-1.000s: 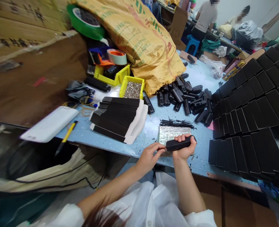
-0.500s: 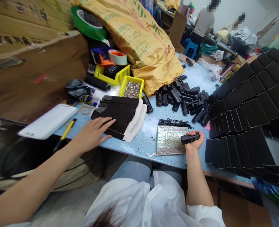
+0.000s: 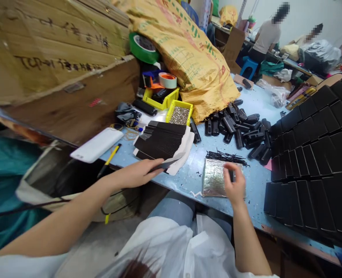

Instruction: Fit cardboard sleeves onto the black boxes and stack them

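Note:
My left hand [image 3: 143,173] is closed on the near end of a thin black strip [image 3: 171,161], its fingers pinching it at the front of a fanned stack of black strips [image 3: 160,141] with white ends. Over a flat pad [image 3: 213,177] wrapped in shiny silver film, my right hand [image 3: 235,183] is curled and slightly blurred. Between its thumb and fingers shows part of a black plastic casing [image 3: 232,176], mostly hidden by the hand. Thin black sticks [image 3: 225,156] lie along the pad's far edge.
Beyond the pad is a heap of black casings [image 3: 240,129]. Folded black boxes [image 3: 310,154] are stacked at the right. A yellow bin of small metal parts [image 3: 180,115], a yellow sack [image 3: 188,58], a cutter knife [image 3: 109,159] and a white case [image 3: 97,144] surround the strips. People are in the background.
My left hand has moved from lying on the stack to gripping one strip at its front. My right hand has turned, hiding most of the casing. The camera view has shifted left.

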`<state>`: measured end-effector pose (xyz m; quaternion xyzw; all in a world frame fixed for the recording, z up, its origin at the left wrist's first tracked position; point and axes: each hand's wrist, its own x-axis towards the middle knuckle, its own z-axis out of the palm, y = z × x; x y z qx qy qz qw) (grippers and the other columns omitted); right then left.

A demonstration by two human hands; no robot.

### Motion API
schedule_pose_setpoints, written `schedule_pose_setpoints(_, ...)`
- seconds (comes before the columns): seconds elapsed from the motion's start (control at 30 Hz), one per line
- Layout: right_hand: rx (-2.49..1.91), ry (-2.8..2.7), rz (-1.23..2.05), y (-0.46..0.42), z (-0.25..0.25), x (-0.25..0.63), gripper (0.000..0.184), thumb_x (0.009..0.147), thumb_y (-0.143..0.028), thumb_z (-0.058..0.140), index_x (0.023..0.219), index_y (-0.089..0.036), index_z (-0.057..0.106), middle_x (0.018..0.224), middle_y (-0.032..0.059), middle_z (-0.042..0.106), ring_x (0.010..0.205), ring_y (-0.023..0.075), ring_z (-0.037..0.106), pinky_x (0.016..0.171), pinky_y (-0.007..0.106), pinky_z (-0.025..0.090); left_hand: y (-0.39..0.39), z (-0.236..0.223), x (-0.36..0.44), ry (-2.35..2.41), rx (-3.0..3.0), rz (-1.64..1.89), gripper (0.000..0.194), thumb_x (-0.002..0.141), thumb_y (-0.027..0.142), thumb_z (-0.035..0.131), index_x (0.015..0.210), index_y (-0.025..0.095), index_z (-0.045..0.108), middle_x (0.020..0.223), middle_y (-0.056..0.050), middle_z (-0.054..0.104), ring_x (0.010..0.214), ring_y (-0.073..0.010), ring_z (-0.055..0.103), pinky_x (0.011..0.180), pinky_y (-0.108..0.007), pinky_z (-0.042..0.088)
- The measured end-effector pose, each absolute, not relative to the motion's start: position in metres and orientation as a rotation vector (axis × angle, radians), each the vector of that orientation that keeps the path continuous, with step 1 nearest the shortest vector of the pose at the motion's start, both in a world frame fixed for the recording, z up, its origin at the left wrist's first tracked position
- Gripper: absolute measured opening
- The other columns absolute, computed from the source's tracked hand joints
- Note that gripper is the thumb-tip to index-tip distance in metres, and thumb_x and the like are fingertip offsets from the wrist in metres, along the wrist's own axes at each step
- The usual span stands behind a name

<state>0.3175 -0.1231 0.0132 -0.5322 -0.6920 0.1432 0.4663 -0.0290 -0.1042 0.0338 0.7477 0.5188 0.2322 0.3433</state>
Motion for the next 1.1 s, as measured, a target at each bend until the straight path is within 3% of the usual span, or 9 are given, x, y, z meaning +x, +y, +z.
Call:
schedule_pose_setpoints(0.1, -1.024, -1.978, 0.442, -0.131, 0.027, 0.269, 0.033, 0.09, -0.028, 0.059, 0.123, -0.029, 0.061, 0.112, 0.0078, 0.064, 0.107, 0.0242, 0.06, 0.093, 0.044, 0.049, -0.118, 0.044, 0.016, 0.911, 1.596, 0.447, 0.031, 0.091, 0.039, 0.047, 0.098, 0.018, 0.069, 0.092, -0.007, 0.073, 0.087, -0.0217, 0.068, 0.077, -0.031, 0.055)
schedule_pose_setpoints(0.17, -1.015, -2.038, 0.331, -0.134, 0.03, 0.251, 0.041, 0.087, -0.032, 0.064, 0.127, -0.031, 0.059, 0.125, 0.0088, 0.058, 0.118, 0.0273, 0.053, 0.1, 0.047, 0.044, -0.128, 0.039, 0.042, 0.834, 1.352, 0.501, 0.027, 0.087, 0.039, 0.053, 0.09, 0.017, 0.069, 0.088, -0.008, 0.073, 0.082, -0.0217, 0.068, 0.075, -0.032, 0.056)
schedule_pose_setpoints(0.23, -1.065, -2.023, 0.259, -0.137, 0.031, 0.25, 0.032, 0.085, -0.034, 0.068, 0.117, -0.031, 0.066, 0.118, 0.0079, 0.058, 0.115, 0.0271, 0.052, 0.1, 0.047, 0.043, -0.137, 0.026, 0.058, 0.809, 1.174, 0.596, 0.026, 0.077, 0.04, 0.066, 0.09, 0.018, 0.066, 0.084, -0.007, 0.071, 0.078, -0.0222, 0.068, 0.072, -0.033, 0.055)
schedule_pose_setpoints(0.33, -1.086, -2.149, 0.414, -0.144, 0.035, 0.272, 0.006, 0.083, -0.031, 0.071, 0.088, -0.027, 0.071, 0.101, 0.0053, 0.06, 0.104, 0.0246, 0.053, 0.094, 0.043, 0.044, -0.148, 0.007, 0.064, 0.798, 1.177, 0.653, 0.058, 0.059, 0.041, 0.082, 0.108, 0.022, 0.058, 0.09, -0.005, 0.07, 0.082, -0.0224, 0.067, 0.074, -0.033, 0.054)
schedule_pose_setpoints(0.47, -1.089, -2.108, 0.758, -0.153, 0.036, 0.295, 0.015, 0.084, -0.034, 0.069, 0.073, -0.024, 0.067, 0.1, 0.0048, 0.058, 0.102, 0.0231, 0.052, 0.094, 0.043, 0.042, -0.149, 0.004, 0.06, 1.007, 1.491, 0.59, 0.102, 0.059, 0.038, 0.086, 0.143, 0.025, 0.031, 0.097, -0.006, 0.071, 0.086, -0.0242, 0.067, 0.082, -0.037, 0.052)
schedule_pose_setpoints(0.67, -1.07, -1.227, 1.3, -0.15, 0.006, 0.28, 0.034, 0.089, -0.051, 0.057, 0.113, -0.027, 0.064, 0.1, 0.0042, 0.066, 0.084, 0.0174, 0.063, 0.075, 0.032, 0.053, -0.142, 0.034, 0.078, 0.81, 1.873, 0.601, 0.035, 0.082, 0.025, 0.063, 0.117, 0.025, 0.057, 0.126, -0.011, 0.059, 0.117, -0.0257, 0.058, 0.099, -0.037, 0.045)
schedule_pose_setpoints(0.83, -0.985, -1.464, 1.236, -0.151, 0.013, 0.275, 0.043, 0.085, -0.055, 0.061, 0.117, -0.028, 0.069, 0.124, 0.0068, 0.066, 0.117, 0.0265, 0.06, 0.102, 0.043, 0.046, -0.146, 0.034, 0.107, 1.075, 1.624, 0.691, 0.096, 0.067, 0.031, 0.078, 0.143, 0.021, 0.021, 0.12, -0.014, 0.059, 0.095, -0.0252, 0.066, 0.079, -0.035, 0.053)
schedule_pose_setpoints(0.97, -1.046, -1.413, 1.2, -0.157, 0.022, 0.274, 0.028, 0.093, -0.042, 0.053, 0.108, -0.03, 0.074, 0.112, 0.0052, 0.072, 0.11, 0.025, 0.065, 0.1, 0.046, 0.049, -0.145, 0.03, 0.116, 1.071, 1.562, 0.635, 0.107, 0.069, 0.022, 0.071, 0.153, 0.022, 0.003, 0.101, -0.006, 0.067, 0.079, -0.0208, 0.067, 0.069, -0.03, 0.051)
schedule_pose_setpoints(1.1, -1.074, -1.458, 1.074, -0.164, 0.021, 0.271, 0.032, 0.092, -0.042, 0.056, 0.119, -0.031, 0.069, 0.128, 0.0052, 0.064, 0.121, 0.025, 0.059, 0.105, 0.045, 0.045, -0.138, 0.025, 0.117, 1.045, 1.585, 0.639, 0.111, 0.065, 0.018, 0.071, 0.154, 0.02, 0.004, 0.099, -0.006, 0.068, 0.079, -0.0207, 0.067, 0.07, -0.029, 0.05)
